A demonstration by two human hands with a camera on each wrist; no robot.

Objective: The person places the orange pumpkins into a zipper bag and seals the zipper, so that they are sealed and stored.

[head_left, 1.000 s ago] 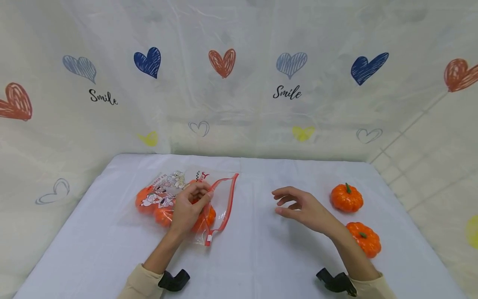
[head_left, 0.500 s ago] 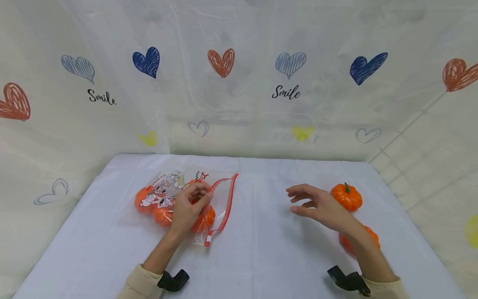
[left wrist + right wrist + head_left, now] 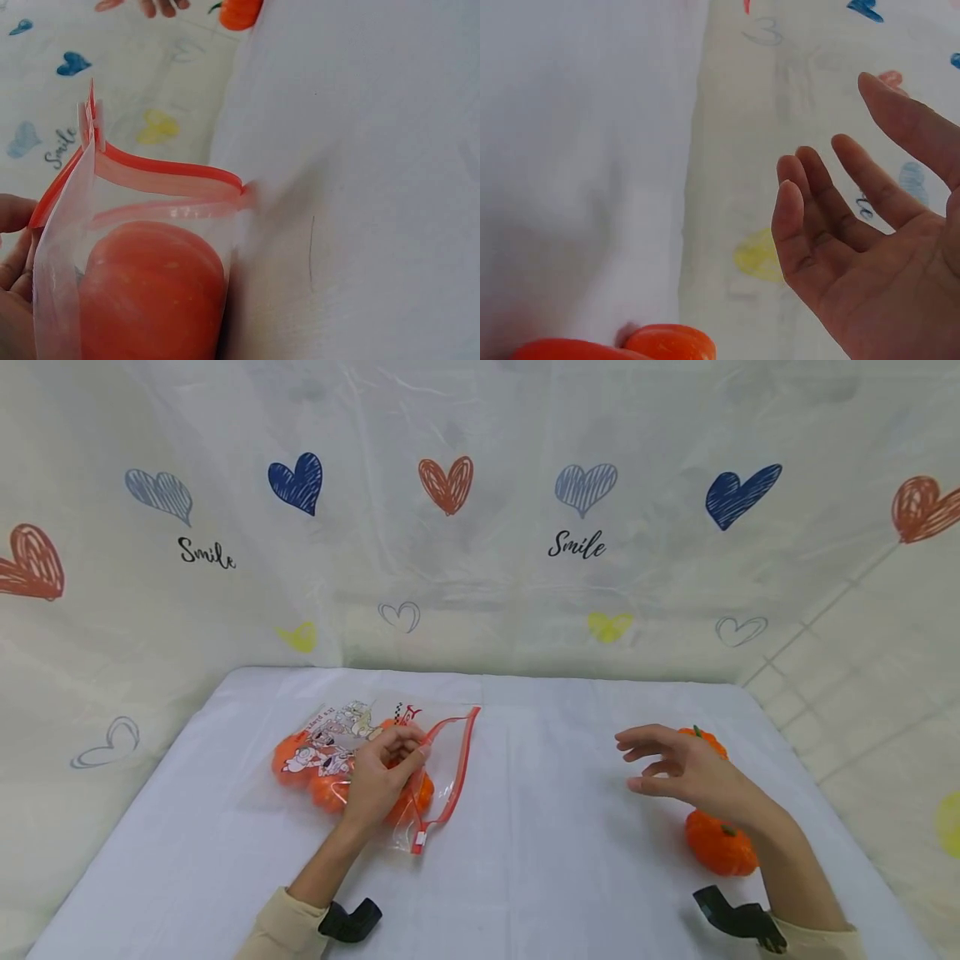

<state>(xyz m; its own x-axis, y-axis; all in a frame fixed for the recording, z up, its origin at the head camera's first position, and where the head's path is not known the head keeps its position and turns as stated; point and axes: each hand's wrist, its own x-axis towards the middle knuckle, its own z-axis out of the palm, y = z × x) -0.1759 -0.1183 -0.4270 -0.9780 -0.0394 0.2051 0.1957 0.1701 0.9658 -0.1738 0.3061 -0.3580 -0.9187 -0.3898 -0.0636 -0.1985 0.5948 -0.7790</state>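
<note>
My left hand [image 3: 381, 777] pinches the red-edged mouth of a clear zip bag [image 3: 450, 777] lying on the left of the table. Several orange toy pumpkins [image 3: 291, 758] show through its printed plastic. In the left wrist view, the bag's mouth gapes above a pumpkin [image 3: 154, 292], with the fingers on its left side. My right hand [image 3: 690, 770] hovers at the right with loosely bent fingers and nothing between them. It partly covers one loose pumpkin [image 3: 711, 742] behind it. A second loose pumpkin [image 3: 716, 847] lies nearer, beside the forearm, which overlaps its right side.
A white cloth covers the table [image 3: 525, 860]. Behind it hangs a pale curtain [image 3: 495, 568] printed with hearts and "Smile". Black wrist mounts [image 3: 738, 917] sit at both sleeves. The zip's white slider [image 3: 421, 837] is at the bag's near corner.
My right hand has moved to the right, from the middle of the table toward the two loose pumpkins, now overlapping the farther one. The left hand and bag have stayed in place.
</note>
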